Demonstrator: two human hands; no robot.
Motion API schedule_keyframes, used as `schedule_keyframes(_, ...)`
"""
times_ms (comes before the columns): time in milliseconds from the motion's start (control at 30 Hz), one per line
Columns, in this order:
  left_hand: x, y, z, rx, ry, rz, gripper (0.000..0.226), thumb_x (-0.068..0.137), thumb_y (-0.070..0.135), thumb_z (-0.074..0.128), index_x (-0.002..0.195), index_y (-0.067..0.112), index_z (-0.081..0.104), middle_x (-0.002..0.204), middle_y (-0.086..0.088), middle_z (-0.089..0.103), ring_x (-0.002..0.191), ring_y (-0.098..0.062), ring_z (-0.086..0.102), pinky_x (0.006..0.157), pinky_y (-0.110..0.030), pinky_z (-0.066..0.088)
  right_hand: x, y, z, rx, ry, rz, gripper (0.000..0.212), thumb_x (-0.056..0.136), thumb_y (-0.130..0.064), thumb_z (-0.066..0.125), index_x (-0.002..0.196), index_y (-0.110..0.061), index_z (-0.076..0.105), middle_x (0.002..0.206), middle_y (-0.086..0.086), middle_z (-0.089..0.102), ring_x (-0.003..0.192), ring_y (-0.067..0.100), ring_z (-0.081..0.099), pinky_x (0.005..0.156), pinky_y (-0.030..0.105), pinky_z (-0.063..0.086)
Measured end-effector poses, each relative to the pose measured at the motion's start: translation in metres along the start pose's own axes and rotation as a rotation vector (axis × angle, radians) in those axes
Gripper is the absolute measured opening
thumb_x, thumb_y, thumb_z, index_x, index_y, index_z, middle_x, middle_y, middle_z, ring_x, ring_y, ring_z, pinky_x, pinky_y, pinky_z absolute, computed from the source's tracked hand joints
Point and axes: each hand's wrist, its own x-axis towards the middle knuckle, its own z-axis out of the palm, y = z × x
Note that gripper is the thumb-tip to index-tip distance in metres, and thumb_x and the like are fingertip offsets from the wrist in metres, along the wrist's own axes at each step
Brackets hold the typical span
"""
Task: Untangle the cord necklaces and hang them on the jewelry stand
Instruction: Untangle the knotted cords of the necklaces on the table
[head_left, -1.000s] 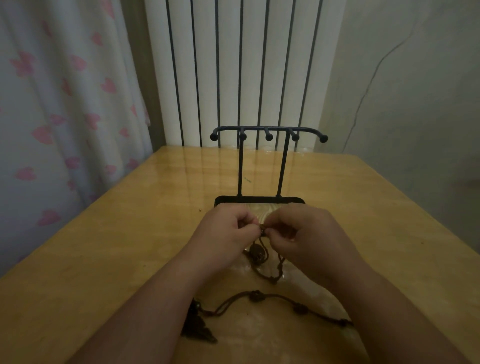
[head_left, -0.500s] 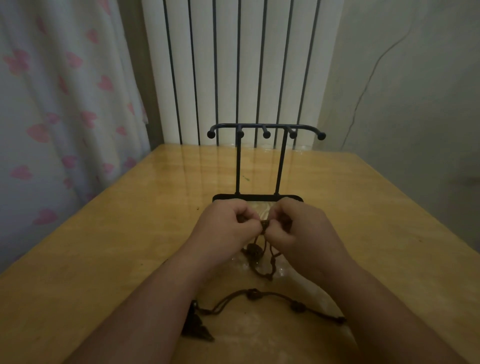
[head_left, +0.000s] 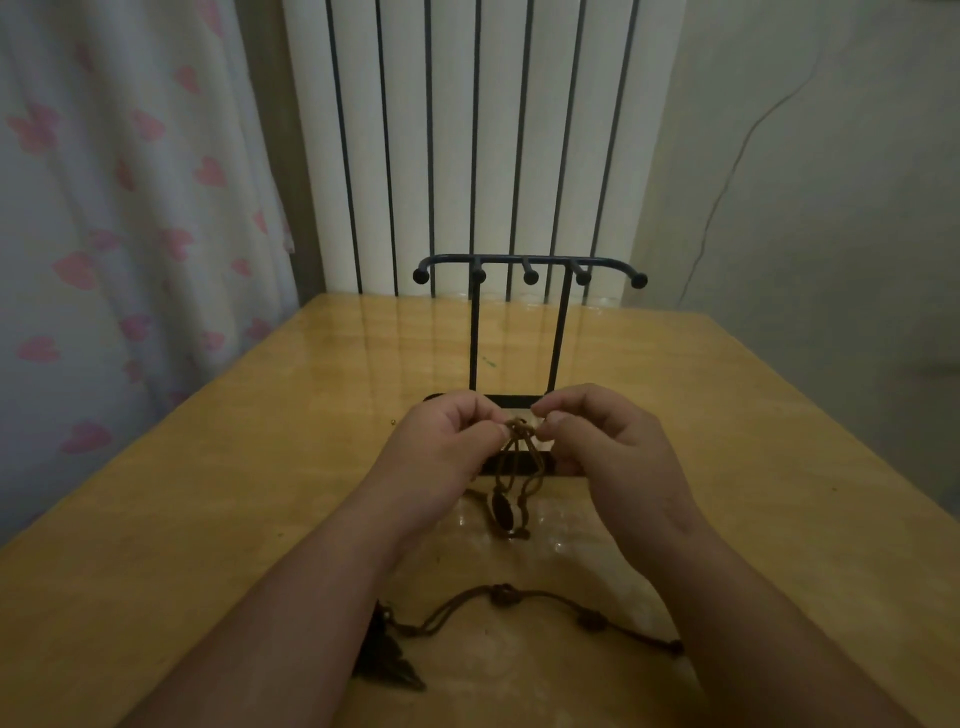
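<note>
A black jewelry stand (head_left: 530, 270) with several ball-tipped hooks rises at the table's middle, and nothing hangs on it. Just in front of its base, my left hand (head_left: 441, 457) and my right hand (head_left: 608, 447) both pinch the knotted top of a brown cord necklace (head_left: 511, 488). Its loops and dark pendant dangle down between the hands above the tabletop. A second brown cord necklace (head_left: 519, 603) with knots lies flat on the table nearer to me. Its dark pendant (head_left: 387, 660) sits partly under my left forearm.
The yellow wooden table (head_left: 208, 493) runs back to a white ribbed radiator (head_left: 467, 130). A curtain with pink hearts (head_left: 104, 234) hangs along the left edge. A grey wall (head_left: 831, 208) stands to the right.
Both hands have lifted the necklace knot slightly and parted a little, so the cord loops now hang more plainly between them. The second necklace has not moved.
</note>
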Motion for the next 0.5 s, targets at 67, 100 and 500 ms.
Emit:
schedule_keyframes(67,-0.0009,0.0008,0.0003,0.041,-0.004,0.019,0.015,0.091,0.018,0.058,0.079,0.022,0.066,0.056,0.018,0.057,0.053,0.005,0.051,0.058,-0.018,0.039,0.0,0.0008,0.0003,-0.096,-0.027,-0.046,0.008,0.089,-0.02,0.064,0.088,-0.022,0.072,0.08,-0.002,0.07,0.076,0.009,0.066,0.068,0.021,0.057)
schedule_keyframes(100,-0.0007,-0.0002,0.0001,0.045,-0.003,0.019,0.015,0.091,0.018,0.058,0.079,0.022,0.066,0.057,0.017,0.057,0.054,0.005,0.051,0.059,-0.019,0.039,0.0004,0.0022,0.0008,-0.174,-0.034,-0.059,0.007,0.088,-0.022,0.066,0.087,-0.025,0.072,0.079,-0.005,0.07,0.075,0.005,0.066,0.068,0.019,0.056)
schedule_keyframes(500,0.0032,-0.006,0.0035,-0.213,-0.099,-0.111,0.025,0.08,0.022,0.053,0.063,0.032,0.068,0.063,0.007,0.058,0.064,-0.013,0.048,0.061,-0.03,0.04,0.0018,0.0006,0.0013,-0.06,-0.087,0.048,0.016,0.094,-0.018,0.048,0.085,-0.012,0.06,0.075,0.004,0.058,0.066,0.015,0.053,0.068,0.041,0.051)
